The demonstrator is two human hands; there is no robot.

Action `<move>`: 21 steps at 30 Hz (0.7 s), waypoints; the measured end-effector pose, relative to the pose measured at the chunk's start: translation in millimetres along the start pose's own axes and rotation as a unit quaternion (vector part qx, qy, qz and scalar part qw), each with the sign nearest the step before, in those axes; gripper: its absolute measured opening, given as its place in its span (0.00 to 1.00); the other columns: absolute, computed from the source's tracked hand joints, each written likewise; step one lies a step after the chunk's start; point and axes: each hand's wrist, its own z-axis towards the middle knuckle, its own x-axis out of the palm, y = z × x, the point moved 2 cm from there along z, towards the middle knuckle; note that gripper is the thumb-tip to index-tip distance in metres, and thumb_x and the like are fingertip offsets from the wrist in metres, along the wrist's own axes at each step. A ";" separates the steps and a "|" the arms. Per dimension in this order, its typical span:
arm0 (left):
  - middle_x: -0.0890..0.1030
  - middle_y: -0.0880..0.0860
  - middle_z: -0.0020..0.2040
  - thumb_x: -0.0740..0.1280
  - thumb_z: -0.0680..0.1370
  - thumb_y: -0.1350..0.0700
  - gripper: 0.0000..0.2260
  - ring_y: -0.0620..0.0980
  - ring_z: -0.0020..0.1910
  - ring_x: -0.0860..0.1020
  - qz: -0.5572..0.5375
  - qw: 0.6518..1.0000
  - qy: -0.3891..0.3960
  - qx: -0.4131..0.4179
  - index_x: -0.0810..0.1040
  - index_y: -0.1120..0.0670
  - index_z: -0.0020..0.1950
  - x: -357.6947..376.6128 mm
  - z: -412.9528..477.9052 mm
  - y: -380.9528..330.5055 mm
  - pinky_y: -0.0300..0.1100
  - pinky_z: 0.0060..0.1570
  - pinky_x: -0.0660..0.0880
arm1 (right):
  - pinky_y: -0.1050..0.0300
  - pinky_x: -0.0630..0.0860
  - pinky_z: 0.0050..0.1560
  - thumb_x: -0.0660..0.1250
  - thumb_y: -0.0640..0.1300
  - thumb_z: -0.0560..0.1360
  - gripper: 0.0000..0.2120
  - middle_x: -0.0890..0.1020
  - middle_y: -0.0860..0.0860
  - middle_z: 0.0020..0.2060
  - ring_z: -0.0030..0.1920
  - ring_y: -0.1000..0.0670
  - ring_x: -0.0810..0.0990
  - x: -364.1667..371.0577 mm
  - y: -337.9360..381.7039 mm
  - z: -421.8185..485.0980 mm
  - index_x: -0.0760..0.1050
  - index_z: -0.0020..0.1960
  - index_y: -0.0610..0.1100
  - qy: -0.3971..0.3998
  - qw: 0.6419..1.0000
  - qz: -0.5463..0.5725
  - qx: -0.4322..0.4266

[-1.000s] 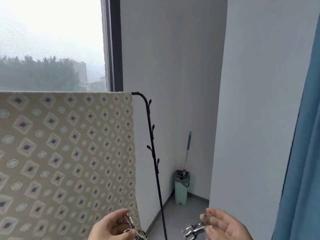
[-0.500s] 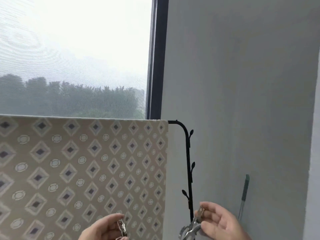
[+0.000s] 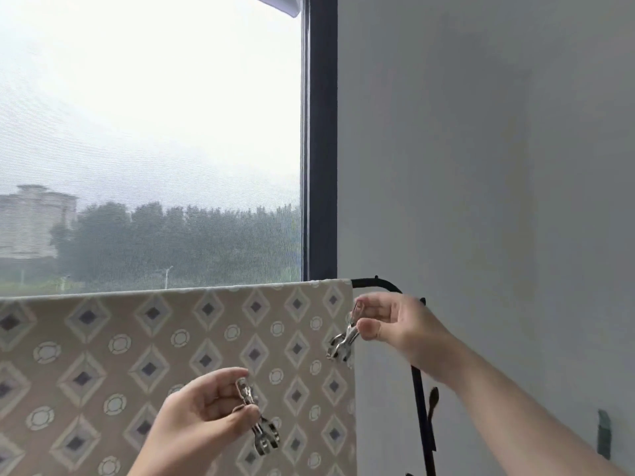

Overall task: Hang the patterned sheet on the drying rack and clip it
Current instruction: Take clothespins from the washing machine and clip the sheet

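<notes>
Fingers [image 3: 369, 329] of the right hand [image 3: 395, 324] pinch the handle end of the right clip [image 3: 342, 342] between thumb and forefinger, its jaws pointing toward 7 o'clock; the left hand [image 3: 199, 417] pinches the left clip [image 3: 263, 432] the same way, jaws toward 5 o'clock. Gripping each by the handles seems chosen so that one squeeze can spread the jaws, though I cannot tell whether either pair is spread now. The sheet [image 3: 137, 355] is already draped over the rack [image 3: 421, 400], its fold lying flat along the top bar, and the bare bar end curves down at 3 o'clock of the sheet's corner. No clip sits on the fabric, so hanging looks done and clipping remains. The right clip overlaps the sheet's right edge in view; whether it touches I cannot tell. The top corner is near, at about 12 o'clock of those fingertips, so this hand is probably placed to take that corner first. The left clip hangs in front of the sheet's lower part, with the fold well above it at 12 o'clock, likely held ready for a spot further along
</notes>
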 end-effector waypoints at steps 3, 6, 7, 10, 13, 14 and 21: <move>0.84 0.63 0.40 0.80 0.45 0.60 0.32 0.48 0.33 0.83 0.038 0.999 -0.008 0.012 0.82 0.60 0.49 17.9 14.2 -10.5 0.36 0.34 0.80 | 0.54 0.81 0.55 0.73 0.41 0.74 0.14 0.86 0.48 0.47 0.51 0.49 0.84 -23.9 0.1 54.4 0.79 0.58 0.42 -0.009 0.999 -0.019 -0.047; 0.84 0.63 0.39 0.74 0.55 0.66 0.22 0.49 0.32 0.83 0.058 0.998 -0.021 0.031 0.82 0.61 0.49 32.3 22.3 -16.6 0.35 0.32 0.79 | 0.50 0.80 0.57 0.74 0.46 0.72 0.15 0.85 0.47 0.47 0.51 0.48 0.84 -42.7 -0.5 103.1 0.79 0.57 0.43 -0.005 0.996 -0.042 -0.085; 0.84 0.62 0.39 0.73 0.55 0.66 0.22 0.49 0.32 0.83 0.062 0.997 -0.029 0.036 0.82 0.61 0.49 34.4 25.1 -16.3 0.35 0.32 0.79 | 0.51 0.80 0.57 0.75 0.46 0.72 0.15 0.85 0.48 0.46 0.50 0.49 0.84 -47.4 -1.5 117.3 0.79 0.56 0.44 -0.003 0.994 -0.055 -0.097; 0.84 0.63 0.40 0.75 0.54 0.67 0.23 0.48 0.34 0.83 0.067 0.995 -0.056 0.045 0.83 0.60 0.48 44.8 31.7 -17.0 0.33 0.32 0.78 | 0.52 0.80 0.55 0.75 0.44 0.73 0.11 0.83 0.50 0.42 0.44 0.52 0.82 -58.7 -2.9 154.0 0.80 0.54 0.45 -0.002 0.988 -0.088 -0.127; 0.84 0.62 0.39 0.85 0.42 0.61 0.34 0.49 0.34 0.84 0.089 0.992 -0.072 0.055 0.83 0.59 0.47 55.6 40.1 -13.2 0.33 0.31 0.77 | 0.48 0.80 0.56 0.74 0.45 0.73 0.07 0.82 0.50 0.42 0.44 0.50 0.81 -62.3 -7.1 182.4 0.80 0.50 0.49 0.013 0.982 -0.123 -0.142; 0.85 0.62 0.39 0.86 0.47 0.62 0.31 0.50 0.34 0.84 0.090 0.991 -0.078 0.054 0.83 0.61 0.48 60.4 43.5 -12.2 0.33 0.31 0.78 | 0.47 0.80 0.57 0.74 0.45 0.73 0.06 0.82 0.51 0.43 0.45 0.50 0.82 -61.7 -9.1 189.6 0.80 0.48 0.50 0.021 0.981 -0.128 -0.144; 0.86 0.58 0.44 0.85 0.52 0.53 0.30 0.53 0.44 0.85 0.130 0.982 -0.109 0.082 0.83 0.55 0.51 70.9 84.6 -28.4 0.39 0.43 0.81 | 0.52 0.82 0.52 0.74 0.44 0.74 0.05 0.85 0.49 0.43 0.44 0.50 0.85 -50.4 -20.2 212.7 0.82 0.49 0.46 0.075 0.981 -0.119 -0.135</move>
